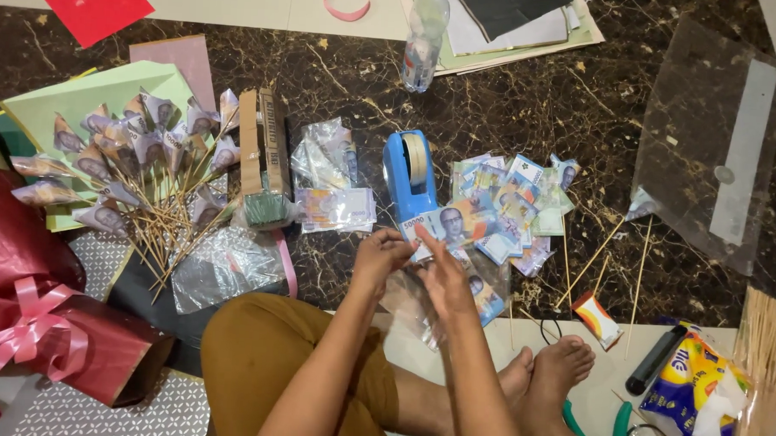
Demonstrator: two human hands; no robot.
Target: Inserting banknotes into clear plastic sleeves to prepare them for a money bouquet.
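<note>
i sit on the dark marble floor with my legs crossed, bare feet out ahead of me. my left hand is clenched on the near edge of a blue banknote, pinching it between thumb and fingers, and my right hand lies flat and loose against the same note and the crinkled clear plastic sleeve under it; its fingers are straight, not curled round anything. the note sits just above my knees, right in front of the blue tape dispenser, which stands upright with its roll at the top.

just right of my hands lies a loose heap of blue and green banknotes, touching the one i hold. left of the dispenser is a small stack of notes in plastic wrap, and beside that a long cardboard box with a dark green block at its near end. further left, a fan of folded notes on wooden skewers rests over pale green paper.

a few bare skewers lie to the right near a large clear plastic sheet. a plastic water bottle stands at the top. at my left knee is a dark red wrapped bundle with a pink ribbon. by my feet are a black marker and a yellow and blue packet.
</note>
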